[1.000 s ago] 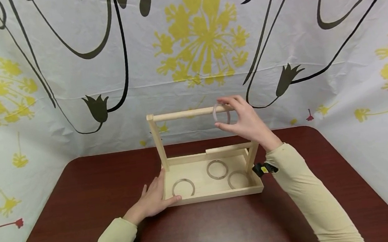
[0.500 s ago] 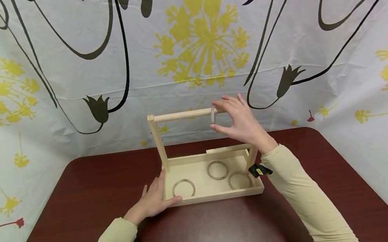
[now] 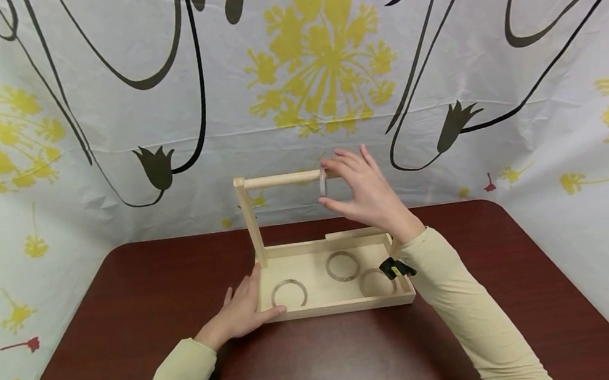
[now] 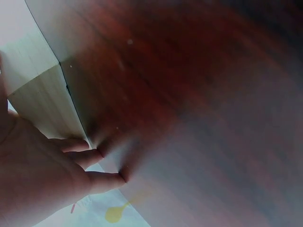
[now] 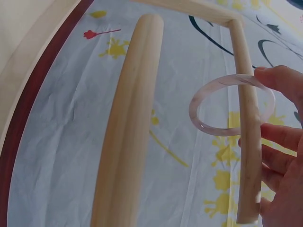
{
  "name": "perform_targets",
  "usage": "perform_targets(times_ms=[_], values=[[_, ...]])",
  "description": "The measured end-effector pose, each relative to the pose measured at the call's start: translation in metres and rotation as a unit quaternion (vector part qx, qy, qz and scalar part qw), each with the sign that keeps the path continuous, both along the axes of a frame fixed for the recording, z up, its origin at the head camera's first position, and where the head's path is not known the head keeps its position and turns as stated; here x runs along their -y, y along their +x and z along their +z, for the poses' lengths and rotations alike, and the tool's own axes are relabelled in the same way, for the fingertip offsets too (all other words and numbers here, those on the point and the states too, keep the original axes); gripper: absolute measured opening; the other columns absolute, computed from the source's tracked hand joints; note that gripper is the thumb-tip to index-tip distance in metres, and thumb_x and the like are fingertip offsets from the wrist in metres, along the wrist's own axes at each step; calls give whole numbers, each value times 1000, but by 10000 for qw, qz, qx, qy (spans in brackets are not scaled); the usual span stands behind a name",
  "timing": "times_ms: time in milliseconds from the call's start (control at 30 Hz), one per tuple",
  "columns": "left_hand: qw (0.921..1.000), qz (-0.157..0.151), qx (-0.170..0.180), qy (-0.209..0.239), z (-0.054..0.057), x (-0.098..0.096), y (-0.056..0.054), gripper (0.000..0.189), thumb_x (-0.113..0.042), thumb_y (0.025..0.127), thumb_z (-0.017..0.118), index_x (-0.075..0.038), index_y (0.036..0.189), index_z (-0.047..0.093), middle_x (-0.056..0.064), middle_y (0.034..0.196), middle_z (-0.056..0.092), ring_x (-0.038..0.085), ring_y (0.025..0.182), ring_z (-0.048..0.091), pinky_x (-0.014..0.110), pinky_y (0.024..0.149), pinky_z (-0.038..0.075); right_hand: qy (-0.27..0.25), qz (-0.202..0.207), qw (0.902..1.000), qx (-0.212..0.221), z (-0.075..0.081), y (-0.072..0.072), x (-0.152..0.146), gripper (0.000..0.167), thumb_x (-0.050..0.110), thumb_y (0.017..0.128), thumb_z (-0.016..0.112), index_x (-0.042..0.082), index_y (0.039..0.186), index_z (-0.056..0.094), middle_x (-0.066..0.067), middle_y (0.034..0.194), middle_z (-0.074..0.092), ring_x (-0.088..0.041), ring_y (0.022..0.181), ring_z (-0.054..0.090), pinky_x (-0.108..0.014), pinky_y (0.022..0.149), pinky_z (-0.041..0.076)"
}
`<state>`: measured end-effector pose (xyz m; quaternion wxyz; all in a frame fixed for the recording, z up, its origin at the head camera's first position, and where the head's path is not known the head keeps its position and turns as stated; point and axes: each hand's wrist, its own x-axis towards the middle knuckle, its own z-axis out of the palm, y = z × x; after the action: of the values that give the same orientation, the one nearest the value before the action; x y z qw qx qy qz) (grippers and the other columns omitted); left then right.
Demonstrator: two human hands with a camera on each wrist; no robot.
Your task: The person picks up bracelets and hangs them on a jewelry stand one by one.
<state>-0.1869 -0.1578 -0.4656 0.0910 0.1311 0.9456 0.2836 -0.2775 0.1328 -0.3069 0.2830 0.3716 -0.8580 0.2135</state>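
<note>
A pale, translucent bangle is pinched between the thumb and fingers of my right hand. In the right wrist view the upper bar of a wooden bracelet stand runs through this bangle. My left hand lies against the left end of the stand's tray, thumb along the front corner; in the left wrist view its fingers are extended beside the wood. Three similar bangles lie in the tray: one front left, one near the middle, one front right, partly behind the wristband.
A shorter lower bar extends leftward at the stand's right side, its left end free. The left post bears the upper bar. Dark reddish table surrounds the stand, and a patterned white curtain hangs behind.
My right hand has slid leftward along the upper bar with the bangle, which has turned from face-on to edge-on in the head view. My left hand stays put against the tray.
</note>
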Motion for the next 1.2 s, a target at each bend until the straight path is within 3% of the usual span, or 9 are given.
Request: perform_targets(times_ms=[667, 1033, 1200], values=[[10000, -4, 2, 40, 1, 0, -1, 112, -58, 83, 67, 2, 153, 3, 26, 152, 26, 43, 139, 22, 70, 103, 11, -69, 565, 9983, -136, -1, 1, 32, 60, 22, 79, 79, -4, 128, 56, -16, 122, 59, -31, 116, 53, -36, 113, 19], [10000, -22, 15, 88, 2, -1, -1, 111, -56, 84, 67, 2, 153, 3, 26, 152, 25, 43, 140, 22, 70, 104, 11, 219, 356, 9988, -239, 0, 4, 51, 63, 25, 79, 80, -2, 130, 56, -16, 125, 58, -31, 116, 54, -41, 105, 35], [10000, -22, -4, 66, 2, 1, 0, 111, -56, 84, 67, 2, 153, 3, 27, 151, 26, 43, 139, 22, 70, 103, 12, 326, 214, 9989, -265, -1, 4, 58, 62, 27, 80, 79, 0, 132, 56, -16, 127, 58, -30, 118, 52, -43, 105, 34]])
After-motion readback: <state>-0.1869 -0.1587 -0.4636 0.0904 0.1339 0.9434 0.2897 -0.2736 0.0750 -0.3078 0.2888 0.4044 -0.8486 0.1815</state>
